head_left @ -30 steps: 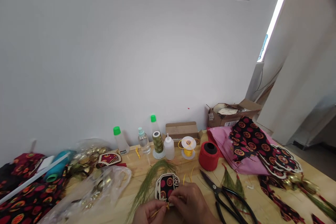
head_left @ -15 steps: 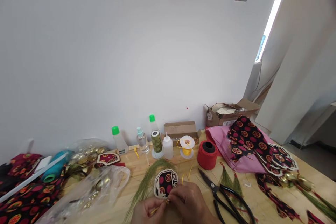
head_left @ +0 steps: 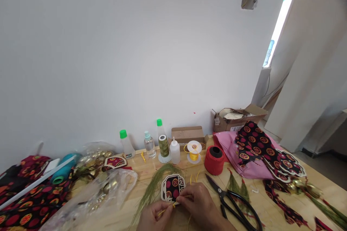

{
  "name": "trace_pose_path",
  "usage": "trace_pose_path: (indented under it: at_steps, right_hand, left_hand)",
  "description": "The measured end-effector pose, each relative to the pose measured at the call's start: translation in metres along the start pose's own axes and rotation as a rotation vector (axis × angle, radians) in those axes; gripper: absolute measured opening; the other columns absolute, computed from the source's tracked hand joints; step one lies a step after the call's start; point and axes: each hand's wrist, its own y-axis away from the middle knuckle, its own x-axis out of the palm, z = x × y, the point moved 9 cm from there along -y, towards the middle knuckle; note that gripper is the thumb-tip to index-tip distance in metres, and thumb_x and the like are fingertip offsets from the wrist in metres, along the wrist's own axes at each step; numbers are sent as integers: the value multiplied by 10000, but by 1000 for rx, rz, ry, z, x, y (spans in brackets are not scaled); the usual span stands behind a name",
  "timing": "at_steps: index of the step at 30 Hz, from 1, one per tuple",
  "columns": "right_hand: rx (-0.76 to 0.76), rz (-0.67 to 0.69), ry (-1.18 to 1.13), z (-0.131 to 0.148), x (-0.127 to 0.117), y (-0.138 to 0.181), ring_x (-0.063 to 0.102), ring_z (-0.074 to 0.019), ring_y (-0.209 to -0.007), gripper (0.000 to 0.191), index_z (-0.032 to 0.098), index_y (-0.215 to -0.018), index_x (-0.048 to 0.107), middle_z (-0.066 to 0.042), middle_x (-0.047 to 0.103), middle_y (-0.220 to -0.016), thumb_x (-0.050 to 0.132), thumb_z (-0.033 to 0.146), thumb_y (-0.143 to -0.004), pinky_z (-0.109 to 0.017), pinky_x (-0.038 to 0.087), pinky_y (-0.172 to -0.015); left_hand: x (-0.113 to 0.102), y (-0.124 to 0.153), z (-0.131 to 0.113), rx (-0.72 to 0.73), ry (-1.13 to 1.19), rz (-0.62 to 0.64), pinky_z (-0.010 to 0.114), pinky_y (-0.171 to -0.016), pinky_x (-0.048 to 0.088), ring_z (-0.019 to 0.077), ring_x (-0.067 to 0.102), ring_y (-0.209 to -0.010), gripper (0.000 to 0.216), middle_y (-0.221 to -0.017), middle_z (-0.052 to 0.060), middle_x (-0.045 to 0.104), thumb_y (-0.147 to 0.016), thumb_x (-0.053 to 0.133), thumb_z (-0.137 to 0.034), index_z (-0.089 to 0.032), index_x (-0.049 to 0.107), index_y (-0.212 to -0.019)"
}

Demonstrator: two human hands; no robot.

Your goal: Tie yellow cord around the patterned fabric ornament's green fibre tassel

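At the bottom of the view my left hand (head_left: 155, 217) and my right hand (head_left: 199, 204) meet over the wooden table (head_left: 311, 202). Both pinch a thin yellow cord (head_left: 173, 205) between their fingertips. Just beyond my fingers lies a small black patterned fabric ornament (head_left: 172, 187) with a pale rim, resting on a bundle of green threads (head_left: 153, 187). A spool of the yellow cord (head_left: 194, 151) stands farther back.
Black scissors (head_left: 233, 202) lie right of my hands, beside green tassels (head_left: 238, 187). A red thread spool (head_left: 214, 160), green thread cone (head_left: 163, 147), several small bottles (head_left: 149, 145) and cardboard boxes (head_left: 187, 134) line the wall. Patterned fabric (head_left: 257, 148) lies right, a plastic bag of bells (head_left: 100, 191) left.
My hands stay together on the yellow cord, with small finger shifts. The camera has tipped slightly, so the table sits a little higher and to the right in view.
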Motion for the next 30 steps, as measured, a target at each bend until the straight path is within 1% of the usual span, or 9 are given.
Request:
trace_pose_path:
  at_steps: [6,9,13,17,20,23,26,28,30]
  right_hand:
    - [40,-16,16,-6,-5,1,543,-121,-581,154,185,-655,679,-18,646,-603,560,280,-677,-197,342,-524]
    - [134,-18,-216,-18,4,1,523,-110,-551,177,134,-633,659,-4,602,-562,544,263,-672,-180,347,-487]
    - [220,42,-578,-25,18,0,480,-99,-512,267,108,-559,621,13,545,-513,559,356,-639,-185,343,-484]
    - [233,132,-735,-21,24,0,465,-94,-466,330,97,-562,623,2,538,-488,547,412,-622,-195,345,-472]
    - [217,113,-706,-21,23,2,487,-105,-515,250,109,-592,629,-2,558,-532,541,339,-636,-193,362,-499]
    - [140,55,-557,-18,21,4,519,-121,-602,160,144,-689,643,-6,594,-632,506,221,-657,-189,384,-538]
    - [52,29,-350,-14,20,8,533,-128,-603,214,169,-806,641,-11,609,-650,474,161,-674,-193,399,-545]
    - [0,-22,-204,-10,13,10,544,-138,-626,254,177,-873,630,-25,622,-679,472,146,-677,-203,407,-573]
    - [-58,-73,-63,-2,5,12,557,-149,-670,292,191,-925,617,-42,637,-734,462,134,-684,-214,410,-611]
  left_hand:
    - [1,2,-5,-8,34,23,233,-586,460,196,602,-641,237,-629,45,676,-638,566,-384,-171,666,-613]
    - [1,3,-12,6,49,34,221,-571,443,179,582,-617,231,-585,24,644,-633,573,-384,-170,637,-572]
    - [16,4,-14,-18,133,149,212,-554,406,149,545,-580,258,-558,-4,611,-634,568,-411,-161,619,-597]
    - [33,6,-10,-73,258,208,202,-500,343,114,485,-507,320,-504,-27,566,-597,585,-454,-135,616,-581]
    - [38,6,-8,-117,324,183,198,-511,323,103,473,-522,317,-528,-22,566,-571,608,-439,-122,614,-569]
    - [36,4,-4,-204,335,134,178,-397,214,53,345,-371,309,-379,-67,451,-518,630,-423,-124,559,-478]
    - [33,-1,0,-291,328,122,191,-356,76,20,176,-291,327,-289,-117,288,-487,625,-405,-167,430,-374]
    - [31,-3,2,-346,342,121,193,-359,40,14,120,-299,354,-311,-131,240,-510,586,-420,-198,344,-378]
    - [28,-2,6,-433,364,109,192,-366,13,19,71,-317,357,-339,-142,190,-560,522,-465,-212,314,-418]
